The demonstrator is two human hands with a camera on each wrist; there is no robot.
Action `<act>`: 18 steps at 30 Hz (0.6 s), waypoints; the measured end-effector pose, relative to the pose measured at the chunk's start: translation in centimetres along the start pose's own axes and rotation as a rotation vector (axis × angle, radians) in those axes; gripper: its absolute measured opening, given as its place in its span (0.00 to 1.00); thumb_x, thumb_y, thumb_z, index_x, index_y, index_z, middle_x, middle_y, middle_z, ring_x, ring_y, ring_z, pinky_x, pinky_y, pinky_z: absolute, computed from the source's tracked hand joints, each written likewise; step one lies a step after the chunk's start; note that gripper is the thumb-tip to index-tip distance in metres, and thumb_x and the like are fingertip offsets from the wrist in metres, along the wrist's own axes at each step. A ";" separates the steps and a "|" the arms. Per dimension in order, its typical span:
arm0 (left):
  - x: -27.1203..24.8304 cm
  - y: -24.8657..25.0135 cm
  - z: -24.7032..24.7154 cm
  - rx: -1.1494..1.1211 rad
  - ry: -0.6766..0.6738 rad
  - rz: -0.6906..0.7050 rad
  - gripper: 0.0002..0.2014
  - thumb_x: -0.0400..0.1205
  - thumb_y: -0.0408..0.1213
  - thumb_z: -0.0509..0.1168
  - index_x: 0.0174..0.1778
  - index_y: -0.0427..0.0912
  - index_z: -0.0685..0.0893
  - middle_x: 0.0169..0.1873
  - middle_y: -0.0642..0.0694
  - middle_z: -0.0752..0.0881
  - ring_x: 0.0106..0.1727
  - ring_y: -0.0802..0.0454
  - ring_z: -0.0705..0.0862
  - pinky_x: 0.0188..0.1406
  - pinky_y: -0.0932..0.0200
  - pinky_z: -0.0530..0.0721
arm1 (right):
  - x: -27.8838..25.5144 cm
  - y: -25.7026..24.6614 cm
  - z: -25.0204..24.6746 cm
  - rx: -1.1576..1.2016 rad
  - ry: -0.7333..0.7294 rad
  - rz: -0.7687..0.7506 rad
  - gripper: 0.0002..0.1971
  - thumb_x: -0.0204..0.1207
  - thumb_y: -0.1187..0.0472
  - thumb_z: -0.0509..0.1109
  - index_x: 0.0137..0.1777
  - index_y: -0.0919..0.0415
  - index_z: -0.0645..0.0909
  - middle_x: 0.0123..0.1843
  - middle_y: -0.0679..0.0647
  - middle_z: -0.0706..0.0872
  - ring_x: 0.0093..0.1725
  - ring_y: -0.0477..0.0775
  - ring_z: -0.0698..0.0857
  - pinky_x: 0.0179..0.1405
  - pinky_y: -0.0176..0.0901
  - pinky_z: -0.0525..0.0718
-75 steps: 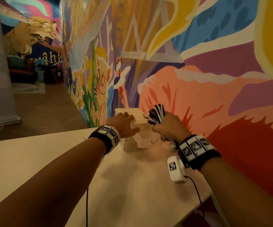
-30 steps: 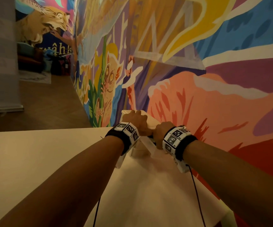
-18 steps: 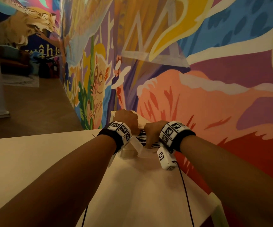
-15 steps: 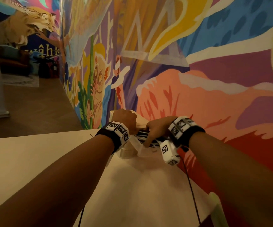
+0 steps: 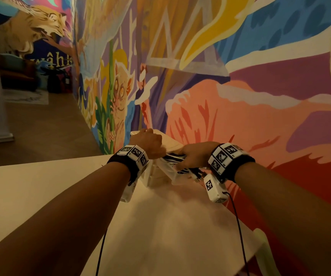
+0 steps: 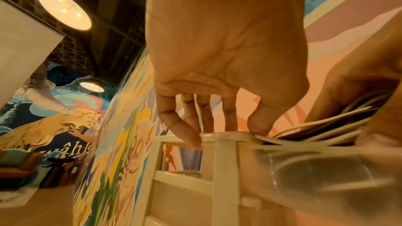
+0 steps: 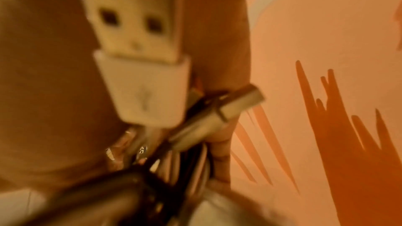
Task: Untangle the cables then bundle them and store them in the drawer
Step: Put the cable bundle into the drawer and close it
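A small white drawer unit (image 5: 173,144) stands at the table's far edge against the mural wall. Its clear top drawer (image 5: 169,173) is pulled out toward me. My left hand (image 5: 147,142) lies over the unit's top with straight fingers (image 6: 207,118) and the thumb on the front rim. My right hand (image 5: 192,157) grips a bundle of black and white cables (image 5: 175,156) that sits partly inside the open drawer. In the right wrist view a white USB plug (image 7: 139,57) and a second connector (image 7: 217,114) stick out of the bundle (image 7: 187,162), which is blurred.
The pale table (image 5: 160,226) reaches from me to the drawer unit. The painted wall (image 5: 260,116) runs close along the right and behind the unit. The wrist cameras' thin black leads (image 5: 238,226) hang from both wrists over the table.
My right hand has brought the cable bundle down from above the unit into the open top drawer and turned its wrist outward. The left hand stays on the unit's top.
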State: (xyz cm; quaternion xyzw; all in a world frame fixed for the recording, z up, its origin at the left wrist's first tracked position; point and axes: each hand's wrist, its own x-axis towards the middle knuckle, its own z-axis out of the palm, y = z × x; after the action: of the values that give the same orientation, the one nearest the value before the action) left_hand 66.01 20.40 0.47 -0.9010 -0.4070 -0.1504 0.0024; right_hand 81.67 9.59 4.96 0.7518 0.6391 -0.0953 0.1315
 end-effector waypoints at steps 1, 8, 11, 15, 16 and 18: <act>0.0 0.0 0.1 -0.018 -0.015 -0.019 0.24 0.85 0.60 0.65 0.72 0.51 0.86 0.73 0.42 0.80 0.76 0.38 0.77 0.67 0.38 0.81 | 0.2 0.0 0.0 0.079 -0.023 0.019 0.28 0.77 0.39 0.73 0.73 0.53 0.85 0.56 0.52 0.94 0.51 0.54 0.94 0.62 0.53 0.92; 0.4 0.2 1.3 0.035 0.054 -0.030 0.36 0.79 0.73 0.67 0.75 0.51 0.83 0.74 0.39 0.80 0.77 0.36 0.75 0.67 0.36 0.82 | -1.1 -0.4 0.2 0.293 -0.001 -0.009 0.17 0.98 0.54 0.54 0.67 0.58 0.83 0.58 0.55 0.87 0.55 0.53 0.86 0.58 0.41 0.81; 0.5 0.0 1.6 0.043 0.077 -0.017 0.38 0.78 0.77 0.65 0.71 0.49 0.85 0.71 0.40 0.82 0.75 0.36 0.77 0.64 0.38 0.84 | -0.3 -0.7 0.7 0.118 0.084 0.037 0.16 0.96 0.50 0.57 0.62 0.57 0.85 0.56 0.55 0.88 0.57 0.59 0.86 0.56 0.48 0.82; 0.5 0.1 1.5 0.019 0.097 0.045 0.31 0.88 0.68 0.59 0.72 0.46 0.85 0.71 0.41 0.82 0.75 0.37 0.77 0.65 0.40 0.82 | 1.1 -1.0 1.8 0.141 0.300 0.196 0.16 0.92 0.53 0.65 0.42 0.59 0.78 0.37 0.53 0.81 0.36 0.53 0.81 0.28 0.43 0.70; 0.6 -0.3 1.4 0.002 0.086 0.044 0.28 0.89 0.64 0.57 0.72 0.47 0.85 0.71 0.41 0.83 0.75 0.38 0.77 0.66 0.39 0.82 | 1.2 -1.0 1.8 0.163 0.322 0.215 0.18 0.91 0.53 0.66 0.39 0.58 0.76 0.36 0.53 0.80 0.34 0.54 0.80 0.27 0.43 0.69; 0.7 -1.4 1.3 -0.020 0.024 0.044 0.28 0.87 0.61 0.51 0.72 0.51 0.86 0.72 0.44 0.83 0.74 0.39 0.77 0.70 0.36 0.82 | 1.3 -0.6 1.6 0.215 0.297 0.196 0.19 0.91 0.49 0.66 0.40 0.58 0.79 0.37 0.54 0.81 0.36 0.56 0.81 0.30 0.44 0.72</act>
State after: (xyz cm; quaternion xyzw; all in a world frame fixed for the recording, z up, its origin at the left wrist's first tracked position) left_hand 65.80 22.01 -0.73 -0.9079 -0.3854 -0.1650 0.0015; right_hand 81.32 10.36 3.05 0.8260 0.5613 -0.0378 -0.0364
